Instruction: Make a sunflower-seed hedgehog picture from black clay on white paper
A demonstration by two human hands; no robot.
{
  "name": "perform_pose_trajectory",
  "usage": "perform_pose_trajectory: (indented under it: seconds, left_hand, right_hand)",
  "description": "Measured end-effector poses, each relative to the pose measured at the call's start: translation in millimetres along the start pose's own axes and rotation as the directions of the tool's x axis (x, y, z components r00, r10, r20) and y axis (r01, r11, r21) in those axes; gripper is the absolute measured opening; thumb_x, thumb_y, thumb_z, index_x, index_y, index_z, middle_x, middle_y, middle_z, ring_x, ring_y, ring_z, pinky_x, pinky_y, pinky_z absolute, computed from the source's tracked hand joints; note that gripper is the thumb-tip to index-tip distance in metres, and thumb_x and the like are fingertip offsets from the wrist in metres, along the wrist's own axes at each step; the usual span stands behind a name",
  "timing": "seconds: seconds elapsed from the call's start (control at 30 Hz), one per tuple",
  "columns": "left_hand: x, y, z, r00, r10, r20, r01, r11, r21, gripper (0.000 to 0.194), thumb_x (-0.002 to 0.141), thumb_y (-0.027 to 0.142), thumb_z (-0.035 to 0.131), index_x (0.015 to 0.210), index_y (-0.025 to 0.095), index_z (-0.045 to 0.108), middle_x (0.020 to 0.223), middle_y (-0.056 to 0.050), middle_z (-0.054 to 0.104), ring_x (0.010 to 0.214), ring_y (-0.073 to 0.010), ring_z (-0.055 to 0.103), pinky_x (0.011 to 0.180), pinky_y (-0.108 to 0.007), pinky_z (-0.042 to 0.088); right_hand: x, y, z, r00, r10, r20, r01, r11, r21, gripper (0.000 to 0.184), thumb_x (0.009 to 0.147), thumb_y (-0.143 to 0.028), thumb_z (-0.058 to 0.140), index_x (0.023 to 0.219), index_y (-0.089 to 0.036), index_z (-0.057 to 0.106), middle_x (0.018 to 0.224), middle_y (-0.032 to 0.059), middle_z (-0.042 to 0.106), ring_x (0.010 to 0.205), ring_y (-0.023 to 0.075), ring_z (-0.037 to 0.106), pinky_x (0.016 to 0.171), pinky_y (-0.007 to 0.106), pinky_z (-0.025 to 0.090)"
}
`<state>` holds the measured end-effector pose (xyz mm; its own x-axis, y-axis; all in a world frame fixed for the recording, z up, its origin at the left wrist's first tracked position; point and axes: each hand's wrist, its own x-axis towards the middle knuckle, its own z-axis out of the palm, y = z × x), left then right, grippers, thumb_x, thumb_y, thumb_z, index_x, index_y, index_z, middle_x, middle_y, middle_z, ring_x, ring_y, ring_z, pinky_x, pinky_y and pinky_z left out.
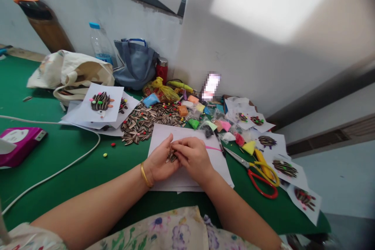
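Note:
My left hand [160, 161] is turned palm up and cupped around a small heap of striped sunflower seeds [171, 156]. Over that palm bends my right hand [195, 158], its fingers pinched together at the seeds; its fingertips partly hide them. Both hands are above a stack of white paper [164, 131], where a pink strip [213, 148] shows to the right. A large pile of sunflower seeds [152, 119] lies on the green table just beyond the paper, with small coloured bits among them.
Scissors [258, 174] with red and yellow handles lie at right. Behind them are several clay packets [225, 125]. Seed-decorated sheets [285, 168] line the right edge; more [113, 109] lie left. Bags [134, 64], a water bottle [99, 45] and a white cable [67, 166] occupy the left.

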<state>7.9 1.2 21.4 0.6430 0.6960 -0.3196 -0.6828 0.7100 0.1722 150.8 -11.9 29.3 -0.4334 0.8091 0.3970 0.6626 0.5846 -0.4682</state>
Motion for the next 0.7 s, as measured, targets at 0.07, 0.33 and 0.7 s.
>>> perform_pose_trajectory:
  seconds: [0.07, 0.33, 0.7]
  left_hand:
    - [0, 0, 0.2, 1.000, -0.003, 0.010, 0.003, 1.000, 0.002, 0.043, 0.098, 0.041, 0.035, 0.088, 0.010, 0.064, 0.070, -0.008, 0.067, 0.064, -0.0152, 0.066, 0.061, -0.024, 0.053]
    - [-3, 17, 2.6, 0.984, 0.142, -0.105, -0.143, 0.990, 0.000, 0.046, 0.097, 0.044, 0.035, 0.109, 0.008, 0.061, 0.109, -0.020, 0.067, 0.104, -0.0265, 0.065, 0.087, -0.039, 0.055]
    - [1, 28, -0.2, 0.937, 0.262, -0.232, -0.274, 0.961, -0.024, 0.043, 0.098, 0.040, 0.034, 0.104, 0.008, 0.062, 0.107, -0.018, 0.068, 0.109, -0.0278, 0.063, 0.086, -0.040, 0.057]
  right_hand:
    - [0, -1, 1, 1.000, 0.000, -0.020, 0.000, 1.000, 0.025, 0.018, 0.089, -0.024, 0.058, 0.102, -0.027, 0.070, 0.103, 0.0047, 0.067, 0.099, 0.0208, 0.058, 0.089, 0.038, 0.041]
    - [-4, 34, -23, 0.962, 0.153, -0.227, -0.128, 0.984, 0.122, 0.021, 0.090, -0.022, 0.049, 0.101, -0.022, 0.067, 0.098, 0.0060, 0.067, 0.093, 0.0192, 0.060, 0.085, 0.034, 0.047]
    - [-13, 65, -35, 0.913, 0.357, 0.195, -0.349, 0.934, -0.074, 0.016, 0.082, -0.021, 0.056, 0.088, -0.024, 0.071, 0.089, 0.0016, 0.070, 0.082, 0.0178, 0.061, 0.072, 0.028, 0.043]
